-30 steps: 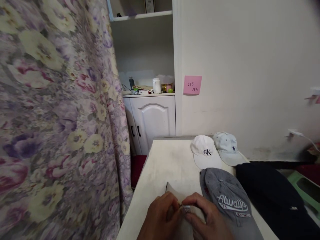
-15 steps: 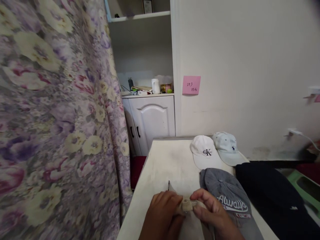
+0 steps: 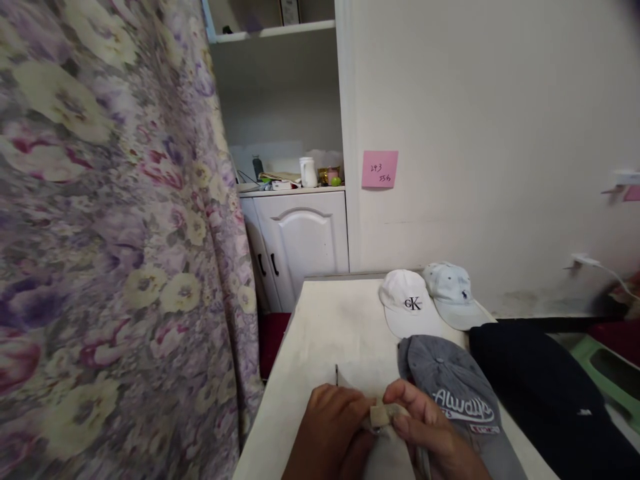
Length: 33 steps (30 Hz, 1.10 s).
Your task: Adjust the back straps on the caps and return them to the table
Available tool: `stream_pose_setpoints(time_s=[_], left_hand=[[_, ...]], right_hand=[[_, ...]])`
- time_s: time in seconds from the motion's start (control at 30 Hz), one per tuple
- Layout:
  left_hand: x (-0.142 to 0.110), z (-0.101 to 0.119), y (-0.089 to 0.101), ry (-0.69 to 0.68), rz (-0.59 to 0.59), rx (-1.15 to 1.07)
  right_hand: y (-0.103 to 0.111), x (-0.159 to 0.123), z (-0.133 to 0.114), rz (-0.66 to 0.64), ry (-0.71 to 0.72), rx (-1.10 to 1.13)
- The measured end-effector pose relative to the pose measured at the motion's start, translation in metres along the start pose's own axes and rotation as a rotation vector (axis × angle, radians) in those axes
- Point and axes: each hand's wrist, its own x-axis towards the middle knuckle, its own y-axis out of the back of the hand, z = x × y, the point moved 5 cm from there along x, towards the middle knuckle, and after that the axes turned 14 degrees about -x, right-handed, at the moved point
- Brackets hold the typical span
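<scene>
At the near side of the table, my left hand (image 3: pixel 333 423) and my right hand (image 3: pixel 425 427) both grip a beige cap (image 3: pixel 387 459). Between my fingertips is its short adjusting strap (image 3: pixel 381 415); the left fingers curl over one side and the right thumb and forefinger pinch the other. Much of this cap is covered by my hands or cut off by the frame. Just right of my right hand lies a grey cap (image 3: pixel 440 363) lettered "Always". Behind it sit a white cap (image 3: pixel 400 293) with "CK" and a pale blue cap (image 3: pixel 445 283).
A black cap (image 3: pixel 530 380) lies at the table's right side, beside a green stool (image 3: pixel 595 353). The cream table (image 3: pixel 330 320) stands against the wall. A floral curtain (image 3: pixel 125 233) hangs at left, and a white cabinet (image 3: pixel 305 240) stands behind.
The strap has turned and shifted slightly right between my fingers, its end now folded toward my right hand. The view has drifted a little; the other caps stay put.
</scene>
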Motion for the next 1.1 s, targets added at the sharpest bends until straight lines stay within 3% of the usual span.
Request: stream_pose_setpoints(time_s=[0.17,0.23,0.4,0.6,0.7,0.9,1.1], left_hand=[[0.001,0.000,-0.002,0.157,-0.046,-0.045],[-0.001,-0.003,-0.004,0.160,-0.030,-0.052],[-0.005,-0.010,-0.007,0.116,0.008,-0.036],[-0.005,-0.011,-0.007,0.103,-0.020,0.043],[-0.004,-0.009,-0.006,0.151,-0.080,0.064],[-0.003,-0.005,-0.002,0.151,-0.100,0.036],[-0.003,-0.009,-0.005,0.140,-0.114,0.023]], right_hand=[[0.002,-0.001,-0.006,-0.082,0.014,-0.042],[0.005,-0.002,-0.013,-0.083,0.058,-0.209],[0.002,-0.005,-0.048,0.022,0.367,-0.857],[-0.018,-0.009,-0.066,-0.013,0.374,-1.160],[-0.020,-0.008,-0.067,-0.016,0.354,-1.153],[-0.019,-0.001,-0.060,-0.113,0.265,-0.918],[-0.017,0.001,-0.053,-0.052,0.275,-0.932]])
